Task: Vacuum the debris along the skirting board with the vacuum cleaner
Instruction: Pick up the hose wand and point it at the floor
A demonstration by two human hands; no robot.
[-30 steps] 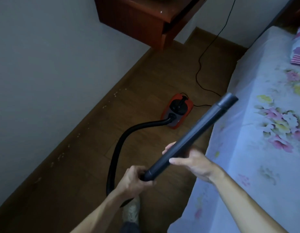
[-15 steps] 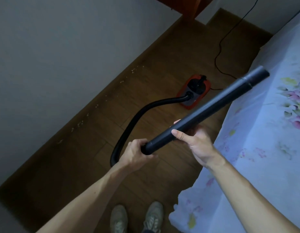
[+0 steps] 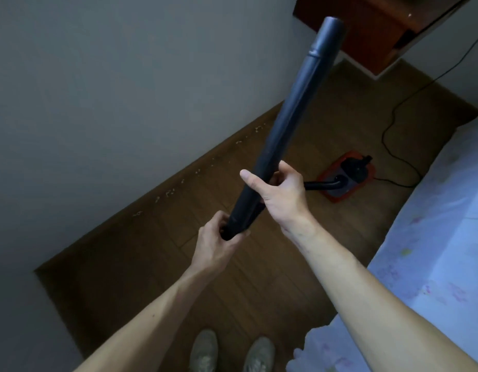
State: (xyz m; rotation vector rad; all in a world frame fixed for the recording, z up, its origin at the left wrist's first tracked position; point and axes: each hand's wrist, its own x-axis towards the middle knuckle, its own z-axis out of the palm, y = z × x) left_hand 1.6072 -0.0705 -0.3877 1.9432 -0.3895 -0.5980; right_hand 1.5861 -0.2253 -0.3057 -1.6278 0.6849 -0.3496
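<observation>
Against the wall [image 3: 98, 89], at far left, runs the brown skirting board [image 3: 162, 194], the landmark for this figure. Pale debris [image 3: 168, 194] lies in a broken line at its foot, untouched. Right of the skirting board, the left hand [image 3: 219, 242] is curled closed around the lower end of the black wand [image 3: 286, 122], apparently where the hose joins it, steadying the base. Further right, the right hand [image 3: 279, 191] is wrapped around the wand's shaft, thumb extended across it. The wand rises steeply from both hands, its open tip well above the floor [image 3: 259, 277]; this raised grip probably serves to swing the tip over toward the debris. Beyond the right hand, the red vacuum cleaner [image 3: 345, 175] sits on the floor, well apart from the skirting board, its cable [image 3: 393, 146] trailing away. At far right lies the bed [image 3: 433, 237].
</observation>
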